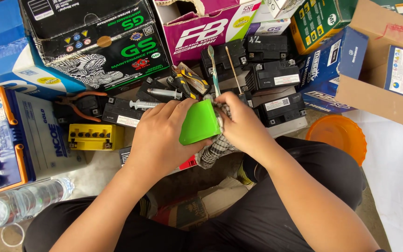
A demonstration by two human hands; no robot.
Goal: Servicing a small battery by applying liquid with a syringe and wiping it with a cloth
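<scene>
Wiping looks underway: left hand (157, 137) grips the green piece (199, 122); right hand (242, 122) presses a clutched checked rag (216, 148) against it.

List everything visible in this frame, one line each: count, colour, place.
green plastic piece: one, bright green, in left hand
checked cloth: one, black-white, under right hand
small batteries: several, black, top centre
yellow battery: one, left of hands
large battery: one, white with orange caps, far left
pliers: one, orange handles, left
syringes: two, clear, centre
cardboard boxes: several, mixed colours, along top
orange bowl: one, right
water bottle: one, clear, lower left
left hand: holds green piece
right hand: grips cloth
</scene>
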